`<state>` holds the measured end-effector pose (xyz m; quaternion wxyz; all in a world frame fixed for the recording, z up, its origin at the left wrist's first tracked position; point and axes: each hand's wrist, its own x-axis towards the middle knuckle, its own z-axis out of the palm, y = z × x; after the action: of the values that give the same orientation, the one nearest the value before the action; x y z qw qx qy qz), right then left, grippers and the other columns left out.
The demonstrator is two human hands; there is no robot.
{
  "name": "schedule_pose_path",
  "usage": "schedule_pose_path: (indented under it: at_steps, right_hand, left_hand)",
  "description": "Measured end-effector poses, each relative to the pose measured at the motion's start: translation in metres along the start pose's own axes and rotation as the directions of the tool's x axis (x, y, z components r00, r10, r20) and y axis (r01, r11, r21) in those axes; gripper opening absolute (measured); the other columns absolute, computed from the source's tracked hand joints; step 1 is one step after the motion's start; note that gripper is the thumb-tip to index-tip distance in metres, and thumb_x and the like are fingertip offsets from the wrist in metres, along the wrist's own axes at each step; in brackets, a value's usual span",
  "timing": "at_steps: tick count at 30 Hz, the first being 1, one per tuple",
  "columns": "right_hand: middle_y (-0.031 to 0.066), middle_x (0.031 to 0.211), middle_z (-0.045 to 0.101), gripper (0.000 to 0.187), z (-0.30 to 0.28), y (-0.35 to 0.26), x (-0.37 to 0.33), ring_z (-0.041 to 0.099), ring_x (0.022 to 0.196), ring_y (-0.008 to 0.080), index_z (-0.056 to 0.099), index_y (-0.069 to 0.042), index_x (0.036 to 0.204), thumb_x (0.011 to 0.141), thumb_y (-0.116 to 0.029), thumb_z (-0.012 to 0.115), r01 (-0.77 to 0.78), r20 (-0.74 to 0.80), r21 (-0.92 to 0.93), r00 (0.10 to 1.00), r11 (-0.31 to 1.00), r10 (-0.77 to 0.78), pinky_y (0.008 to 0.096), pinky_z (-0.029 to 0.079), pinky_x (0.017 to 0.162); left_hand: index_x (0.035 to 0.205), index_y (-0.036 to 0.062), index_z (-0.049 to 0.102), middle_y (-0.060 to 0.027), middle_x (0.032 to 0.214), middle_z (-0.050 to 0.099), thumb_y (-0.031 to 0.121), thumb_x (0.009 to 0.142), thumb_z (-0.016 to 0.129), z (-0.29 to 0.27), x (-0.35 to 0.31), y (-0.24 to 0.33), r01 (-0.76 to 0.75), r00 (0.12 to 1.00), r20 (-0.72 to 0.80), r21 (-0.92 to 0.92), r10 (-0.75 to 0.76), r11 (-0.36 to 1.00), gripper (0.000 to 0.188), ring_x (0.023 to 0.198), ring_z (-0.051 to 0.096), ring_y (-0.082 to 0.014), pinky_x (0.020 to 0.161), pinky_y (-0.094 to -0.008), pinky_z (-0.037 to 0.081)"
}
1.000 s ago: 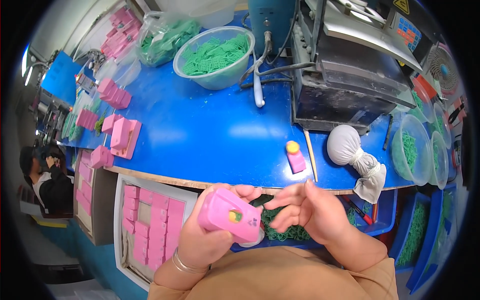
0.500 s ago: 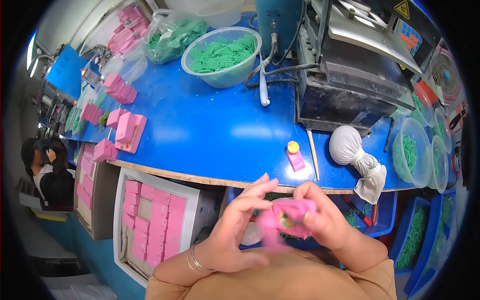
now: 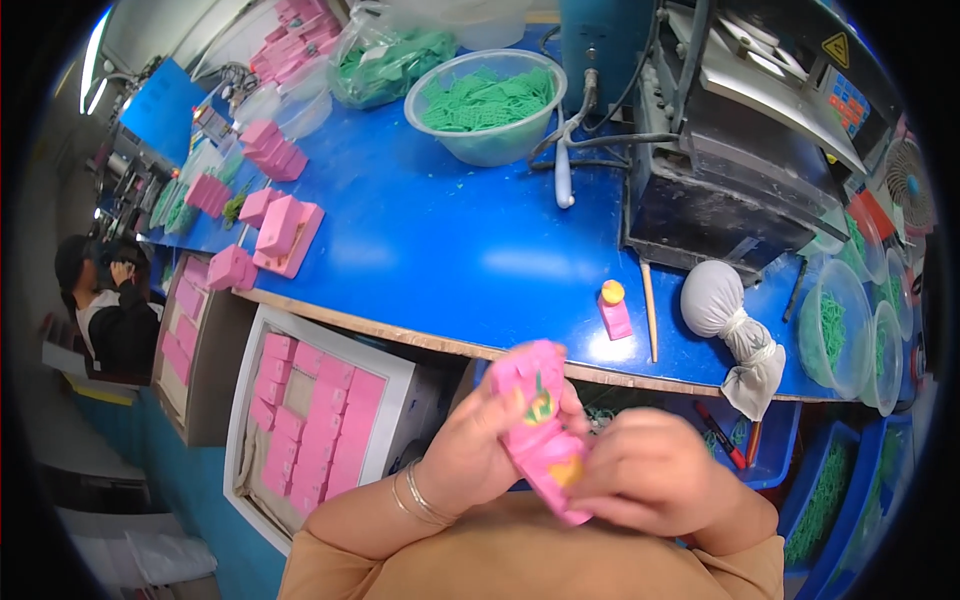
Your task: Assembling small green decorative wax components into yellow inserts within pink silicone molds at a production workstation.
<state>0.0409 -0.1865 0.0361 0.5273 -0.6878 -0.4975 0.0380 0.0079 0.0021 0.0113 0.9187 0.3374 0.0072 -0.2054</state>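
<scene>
A pink rubber mould (image 3: 545, 448) is held in front of my body, spread out lengthwise and tilted. A green shape and yellow patches show on its inner face. My left hand (image 3: 480, 440) is closed round its upper left side, the thumb lying on the front. My right hand (image 3: 645, 470) grips the lower right edge with bent fingers; it is slightly blurred and its fingertips are partly hidden. Beyond them on the blue table (image 3: 430, 250) stand a small pink block with a yellow round top (image 3: 613, 310), a thin wooden stick (image 3: 650, 312) and a tied white cloth pouch (image 3: 735, 330).
A bowl of green wax pieces (image 3: 485, 140) stands at the back, beside a dark machine (image 3: 730, 190). Pink moulds (image 3: 285, 235) are stacked left; more fill a white-rimmed box (image 3: 395, 385). Blue trays (image 3: 790, 440) and clear bowls (image 3: 870, 350) are right. Another person (image 3: 115, 310) sits far left.
The mould has been turned and spread out, with its inner face now showing. My left hand has closed round it; my right hand has shifted to its lower edge. The view has swung slightly.
</scene>
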Motion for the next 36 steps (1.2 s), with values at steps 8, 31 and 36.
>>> schedule_pose_path:
  at_steps: [8,31,36]
  right_hand:
    - [0.0045,0.072,0.059,0.036,0.025,0.002,-0.009,0.054,0.055,0.0156,0.061,-0.005,0.100,0.069,-0.014,0.076,-0.198,-0.292,0.189,0.924,0.962,0.247,0.0263,0.042,0.046]
    - [0.0047,0.076,0.050,0.008,0.039,0.013,-0.013,0.044,0.058,0.0106,0.049,-0.002,0.096,0.090,-0.006,0.052,-0.248,-0.131,0.905,0.608,0.345,0.783,0.0206,0.036,0.052]
    - [0.0059,0.079,0.049,0.014,0.011,0.005,0.002,0.045,0.069,0.0124,0.062,-0.003,0.093,0.080,-0.004,0.063,-0.363,-0.281,0.055,0.888,0.930,0.363,0.0235,0.036,0.057]
  left_hand:
    - [0.109,0.0027,0.046,-0.0082,0.078,0.051,0.051,0.095,0.025,-0.005,0.009,-0.002,0.032,0.999,0.046,-0.079,-0.028,0.996,0.055,0.057,0.046,-0.0132,0.056,-0.0278,0.041]
    - [0.110,-0.0053,0.046,-0.0120,0.078,0.055,0.060,0.091,0.024,-0.006,0.010,-0.008,0.041,0.998,-0.058,0.148,-0.033,0.988,0.072,0.058,0.051,-0.0164,0.056,-0.0290,0.043]
    - [0.116,-0.0002,0.044,-0.0073,0.089,0.052,0.034,0.097,0.037,-0.001,0.004,-0.006,0.027,0.993,-0.115,0.213,-0.002,0.977,0.039,0.066,0.051,-0.0117,0.060,-0.0263,0.044]
